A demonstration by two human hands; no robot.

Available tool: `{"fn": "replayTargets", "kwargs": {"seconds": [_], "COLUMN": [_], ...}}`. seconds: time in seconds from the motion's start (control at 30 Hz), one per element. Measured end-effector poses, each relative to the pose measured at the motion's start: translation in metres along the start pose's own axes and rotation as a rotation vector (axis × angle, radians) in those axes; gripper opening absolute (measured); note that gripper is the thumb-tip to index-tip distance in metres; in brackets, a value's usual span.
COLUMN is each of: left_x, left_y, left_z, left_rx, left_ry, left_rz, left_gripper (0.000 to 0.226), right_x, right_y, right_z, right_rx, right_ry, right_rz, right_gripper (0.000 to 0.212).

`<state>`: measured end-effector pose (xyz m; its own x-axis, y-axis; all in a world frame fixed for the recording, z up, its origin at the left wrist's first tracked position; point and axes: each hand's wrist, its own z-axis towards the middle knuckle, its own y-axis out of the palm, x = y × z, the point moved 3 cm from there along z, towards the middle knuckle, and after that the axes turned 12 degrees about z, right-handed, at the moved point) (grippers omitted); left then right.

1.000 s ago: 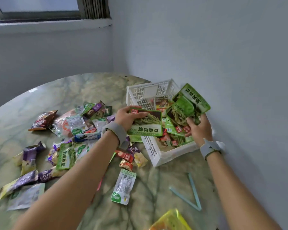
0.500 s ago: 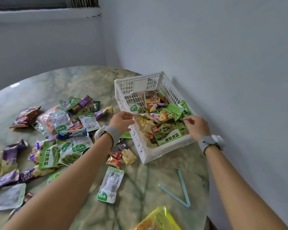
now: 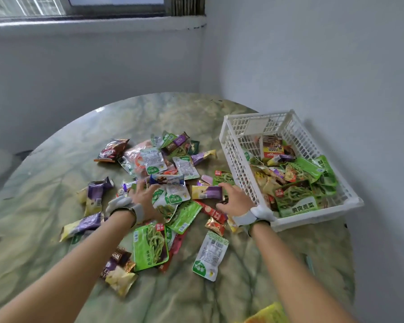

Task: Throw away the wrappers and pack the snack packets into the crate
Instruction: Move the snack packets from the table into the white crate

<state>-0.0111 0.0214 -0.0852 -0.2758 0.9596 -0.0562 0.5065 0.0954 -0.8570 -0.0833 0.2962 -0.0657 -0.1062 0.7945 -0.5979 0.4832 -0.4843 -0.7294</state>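
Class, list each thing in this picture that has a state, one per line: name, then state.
crate: upright on the table, partly filled with packets
left hand: spread over the loose pile, holding nothing
right hand: fingers on a purple and yellow packet, grip unclear
loose snack packets: scattered on the table, not yet packed
window: too little visible to tell

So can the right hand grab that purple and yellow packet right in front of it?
Probably yes. The right hand is spread over the pile with its fingertips at the purple and yellow packet, which lies on top of the heap with nothing covering it.
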Motion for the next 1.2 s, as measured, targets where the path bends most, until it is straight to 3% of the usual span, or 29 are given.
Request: {"fn": "replayTargets", "kwargs": {"seconds": [0.07,0.1,0.13,0.23,0.37,0.63,0.7,0.83,0.93,1.03,1.2], "left_x": [0.002,-0.001,-0.002,0.008,-0.002,-0.009,-0.009,-0.010,-0.021,-0.035,-0.045], "left_y": [0.024,0.038,0.045,0.054,0.066,0.066,0.064,0.066,0.062,0.056,0.032], "left_z": [-0.001,0.002,-0.001,0.001,0.011,0.007,0.001,-0.015,-0.022,-0.024,-0.030], "left_rx": [-0.123,-0.148,-0.111,0.237,-0.067,0.011,0.056,0.185,0.248,0.319,0.426], "left_ry": [0.080,0.139,0.221,0.337,0.202,0.231,0.236,0.240,0.268,0.311,0.285], "left_rz": [0.058,0.087,0.139,0.283,0.075,0.224,0.197,0.180,0.167,-0.011,-0.509], "left_gripper": [0.141,0.148,0.152,0.159,0.126,0.102,0.086,0.066,0.062,0.053,0.031], "right_x": [0.006,0.004,-0.001,-0.002,-0.016,-0.037,-0.043,-0.060,-0.066,-0.059,-0.044], "right_y": [0.028,0.044,0.058,0.067,0.073,0.098,0.099,0.106,0.108,0.096,0.049], "right_z": [0.005,0.012,0.016,0.027,0.029,0.013,0.011,0.002,-0.003,-0.008,-0.017], "right_rx": [-0.105,-0.118,-0.125,-0.152,-0.234,0.061,0.120,0.118,0.115,0.259,0.366], "right_ry": [0.148,0.184,0.208,0.220,0.124,0.142,0.128,0.041,-0.005,0.074,0.139], "right_rz": [-0.235,-0.324,-0.371,-0.381,-0.327,-0.042,-0.029,-0.145,-0.150,0.068,0.379], "right_gripper": [0.109,0.115,0.113,0.098,0.094,0.060,0.062,0.091,0.072,0.047,0.039]}}
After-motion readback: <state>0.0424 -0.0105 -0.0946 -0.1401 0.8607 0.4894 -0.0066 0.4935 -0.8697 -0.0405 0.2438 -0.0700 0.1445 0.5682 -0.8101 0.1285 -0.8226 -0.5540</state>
